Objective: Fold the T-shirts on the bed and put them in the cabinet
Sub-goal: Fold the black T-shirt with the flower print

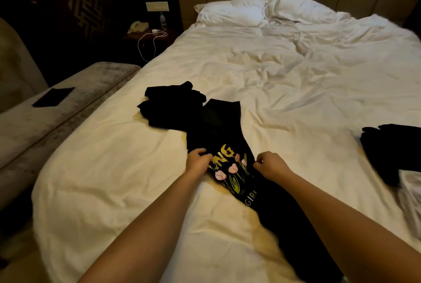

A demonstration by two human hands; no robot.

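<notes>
Printed black T-shirt (230, 164) lay in a long narrow strip down the middle of the bed (284, 82). Left hand (198, 161) and right hand (271, 165) each pinched an edge beside the print, fingers curled on cloth. Risk: uneven pull would skew the fold. Dark heap (168, 107) touched the strip's far end; it might drag along. Another dark garment (391, 150) lay well apart, right.

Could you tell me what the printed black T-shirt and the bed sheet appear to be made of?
Printed black T-shirt: soft matte knit, probably cotton; it lies limp, its yellow and pink print looks flat. Bed sheet: white woven fabric, likely cotton, with crisp creases.
</notes>
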